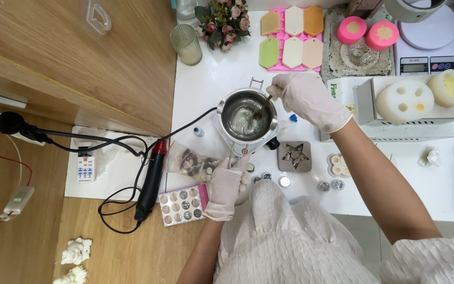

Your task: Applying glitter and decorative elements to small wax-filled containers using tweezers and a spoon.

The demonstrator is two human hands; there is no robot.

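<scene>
Fingers of the gloved right hand (308,100) are pinched around a thin stirring stick (262,109) that dips into the round steel melting pot (246,115) at the middle of the white tabletop (211,79). The pot's contents look pale and largely liquid, so melting seems well on. The gloved left hand (227,184) rests on the near edge, fingers loosely curled beside a clear bag of small pieces (190,162). To the right, the grey star-shaped mould (295,155) looks unfilled; the far pink tray of hexagon slabs (291,37) is already full.
</scene>
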